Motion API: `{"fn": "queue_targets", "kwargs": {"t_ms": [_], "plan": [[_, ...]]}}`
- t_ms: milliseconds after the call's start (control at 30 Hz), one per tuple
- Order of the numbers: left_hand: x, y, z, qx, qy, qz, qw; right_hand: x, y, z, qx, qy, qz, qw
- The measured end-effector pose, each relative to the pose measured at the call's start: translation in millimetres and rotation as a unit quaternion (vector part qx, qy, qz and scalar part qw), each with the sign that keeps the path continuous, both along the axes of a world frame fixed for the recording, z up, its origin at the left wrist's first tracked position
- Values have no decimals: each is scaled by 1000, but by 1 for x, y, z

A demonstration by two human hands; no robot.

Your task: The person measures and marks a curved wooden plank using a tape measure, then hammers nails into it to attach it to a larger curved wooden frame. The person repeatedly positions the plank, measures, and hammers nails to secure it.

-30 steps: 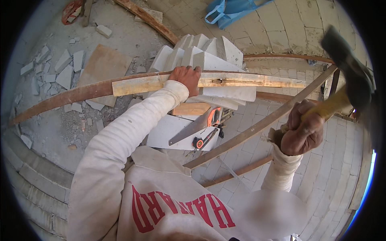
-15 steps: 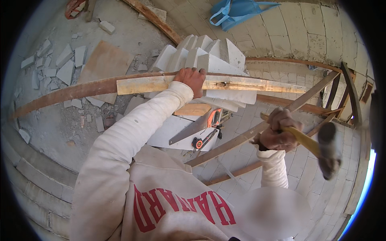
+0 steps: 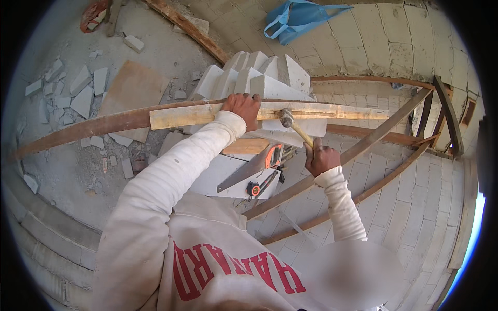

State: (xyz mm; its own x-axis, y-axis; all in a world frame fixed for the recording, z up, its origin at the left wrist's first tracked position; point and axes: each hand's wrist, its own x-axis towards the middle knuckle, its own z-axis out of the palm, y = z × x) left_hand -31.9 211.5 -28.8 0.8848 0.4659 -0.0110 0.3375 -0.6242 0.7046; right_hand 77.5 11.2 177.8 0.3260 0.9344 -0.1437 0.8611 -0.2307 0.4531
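The pale wooden strip [image 3: 179, 115] lies along the dark, longer board [image 3: 93, 126], both crossing the stack of white blocks [image 3: 280, 80] and overhanging its left and right edges. The left hand [image 3: 243, 110] is clasped over the strip, fingers folded across its far edge; how the thumb sits underneath is hidden. The right hand [image 3: 322, 157] is wrapped tightly round the handle of the hammer [image 3: 301, 133], whose head is over the strip just right of the left knuckles; contact, and any nail below, cannot be made out. To strike well, keep the two pieces pressed tight together, land blows squarely where the blocks back the timber rather than on the overhanging ends, and slide the left hand further from the hammer head before swinging hard.
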Motion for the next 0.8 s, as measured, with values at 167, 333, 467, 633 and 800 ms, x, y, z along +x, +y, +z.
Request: {"fn": "queue_targets", "kwargs": {"t_ms": [167, 333, 467, 633, 800], "plan": [[-1, -1, -17, 14, -18, 67, 997, -62, 89, 85, 177, 206, 52, 961], [1, -2, -4, -8, 12, -2, 1000, -20, 15, 0, 266, 258, 149, 917], [4, 5, 0, -1, 10, 14, 1000, 6, 26, 29, 33, -30, -43, 998], [-1, 11, -19, 15, -13, 77, 997, -55, 82, 68, 375, 381, 168, 829], [3, -6, 2, -2, 1, -9, 1000, 44, -44, -45, 78, 47, -115, 989]]}}
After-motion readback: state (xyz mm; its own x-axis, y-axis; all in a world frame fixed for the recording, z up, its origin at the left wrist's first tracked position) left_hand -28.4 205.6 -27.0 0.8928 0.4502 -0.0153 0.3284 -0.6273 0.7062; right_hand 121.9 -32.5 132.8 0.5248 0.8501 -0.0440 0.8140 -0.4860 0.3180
